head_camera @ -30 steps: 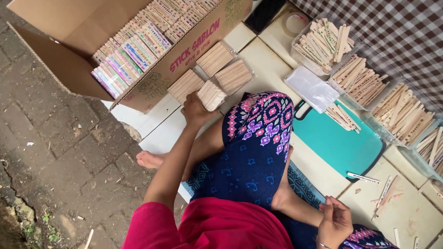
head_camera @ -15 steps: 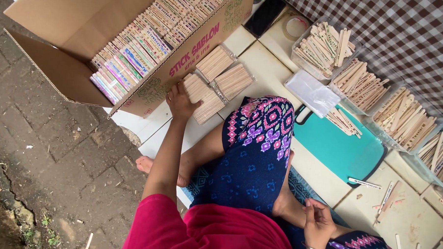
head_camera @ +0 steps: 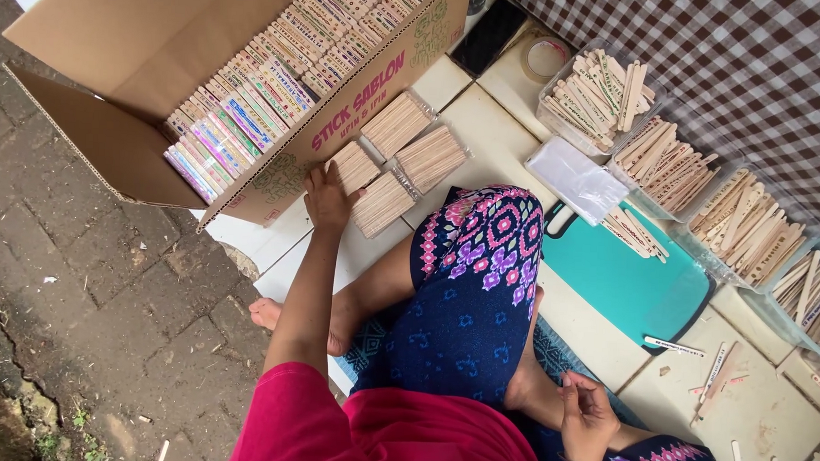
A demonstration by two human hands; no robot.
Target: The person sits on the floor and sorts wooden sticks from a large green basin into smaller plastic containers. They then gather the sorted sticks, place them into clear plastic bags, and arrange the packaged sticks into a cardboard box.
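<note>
Left hand point(head_camera: 327, 198) stretched forward, palm down, fingers spread; right hand point(head_camera: 588, 416) near the lap, fingers loosely curled.

Left hand point(head_camera: 327, 199) has shifted from the lower stick bundle point(head_camera: 383, 204) to the bundle beside the cardboard box point(head_camera: 353, 168); right hand point(head_camera: 588, 417), apparently empty, has lowered toward the knee.

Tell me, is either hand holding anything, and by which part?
The left hand rests on the near edge of a wrapped stick bundle, touching, not gripping. The right hand looks empty.
</note>
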